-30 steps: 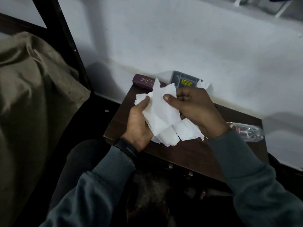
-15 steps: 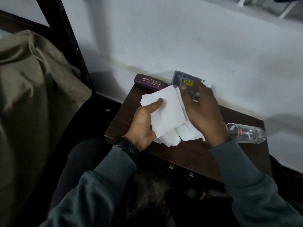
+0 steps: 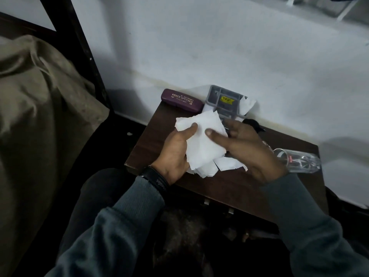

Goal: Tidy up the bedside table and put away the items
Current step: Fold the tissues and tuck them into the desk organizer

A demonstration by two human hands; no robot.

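Both arms in grey sleeves reach forward over the bedside table (image 3: 159,124); the left hand (image 3: 175,150) grips a bundle of tissues (image 3: 201,144), thumb on top, and the right hand (image 3: 245,148) presses its thumb against them

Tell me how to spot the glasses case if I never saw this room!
Find the dark wooden bedside table against the white wall. Look at its back left corner, right by the wall. The glasses case lies there: long, rounded and maroon with gold lettering, unlike the grey plastic box beside it.
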